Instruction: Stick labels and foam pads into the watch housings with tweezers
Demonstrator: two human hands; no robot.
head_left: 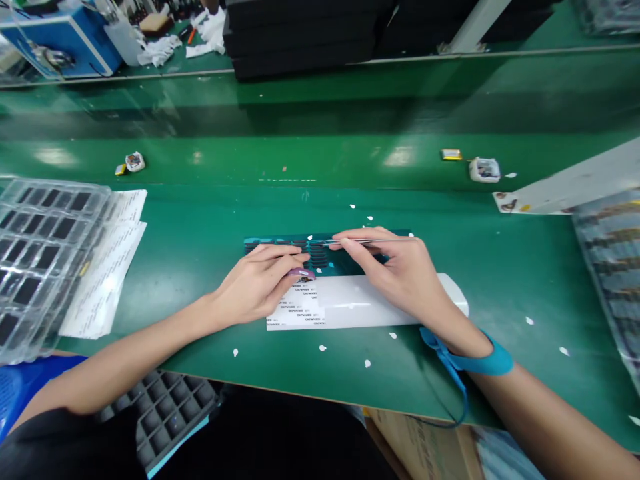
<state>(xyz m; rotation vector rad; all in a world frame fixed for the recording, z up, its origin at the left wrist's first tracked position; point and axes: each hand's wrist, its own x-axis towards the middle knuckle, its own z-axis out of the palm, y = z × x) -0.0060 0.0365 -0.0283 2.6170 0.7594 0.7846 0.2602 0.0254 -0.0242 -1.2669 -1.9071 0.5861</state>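
Note:
My right hand point(400, 270) grips thin metal tweezers point(367, 241), whose tips point left over a dark slotted fixture point(320, 255) on the green table. My left hand point(260, 283) lies flat beside it, its fingers pressing on the fixture's left part, and a small purple piece point(301, 273) sits at its thumb. Below both hands is a white label sheet point(350, 303) with rows of small printed labels at its left end. A blue wrist strap point(480, 363) circles my right wrist.
Clear plastic trays point(40, 247) of dark parts stand at the left on white printed sheets point(113, 257). Another tray stack point(613, 260) is at the right. Two small white parts point(135, 161) point(484, 169) lie on the far belt. Paper bits dot the table.

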